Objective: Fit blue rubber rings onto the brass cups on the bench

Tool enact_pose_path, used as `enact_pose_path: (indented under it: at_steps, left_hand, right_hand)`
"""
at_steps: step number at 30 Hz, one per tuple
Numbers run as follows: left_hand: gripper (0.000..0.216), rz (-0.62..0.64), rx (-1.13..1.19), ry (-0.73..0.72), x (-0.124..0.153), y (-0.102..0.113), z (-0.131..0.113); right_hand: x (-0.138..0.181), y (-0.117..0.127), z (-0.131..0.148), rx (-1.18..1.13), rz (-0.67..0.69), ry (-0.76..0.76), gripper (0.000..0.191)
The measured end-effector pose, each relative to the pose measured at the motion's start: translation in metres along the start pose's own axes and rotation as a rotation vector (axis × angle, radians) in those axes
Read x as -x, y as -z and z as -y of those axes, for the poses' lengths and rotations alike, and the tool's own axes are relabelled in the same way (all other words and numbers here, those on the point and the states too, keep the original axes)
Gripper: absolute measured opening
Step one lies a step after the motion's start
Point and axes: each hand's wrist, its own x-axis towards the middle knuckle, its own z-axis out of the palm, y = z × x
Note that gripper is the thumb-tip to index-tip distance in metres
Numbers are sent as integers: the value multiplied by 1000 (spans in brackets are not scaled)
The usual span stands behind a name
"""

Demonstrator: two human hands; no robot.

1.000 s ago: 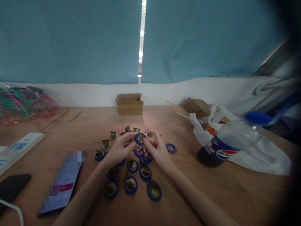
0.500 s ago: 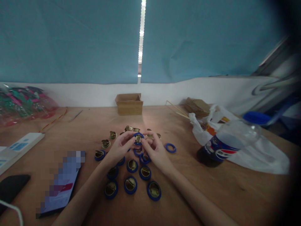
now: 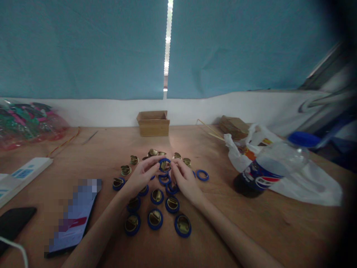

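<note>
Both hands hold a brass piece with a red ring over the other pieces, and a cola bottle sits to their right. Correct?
No, the ring is blue, not red. The head view shows the left hand and right hand holding the brass piece with its blue ring over the other pieces, the cola bottle to their right.

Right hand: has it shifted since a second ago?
Yes, slightly: the right hand, at the blue-ringed brass piece, has drawn back from the cardboard box, uncovering two brass pieces beyond it.
</note>
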Motion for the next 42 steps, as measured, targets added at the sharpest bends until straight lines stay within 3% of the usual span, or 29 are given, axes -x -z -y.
enact_pose_path:
  at_steps: [10,24,29,35,42]
  left_hand:
    - [32,40,-104,-45,-1,-1,5]
    - [42,215,37,176,5,2,1]
    - [41,144,106,138,2,2,2]
    - [38,-1,130,131,-3,2,1]
    - [38,-19,157,158,-4,0,4]
  right_hand:
    - [-1,3,-4,85,-96,27,26]
    - [-4,5,-5,17,-56,-22,31]
    - [-6,7,-3,-34,43,-94,31]
    - [-4,8,-3,-92,165,-58,23]
    - [-3,5,-2,-65,130,-65,21]
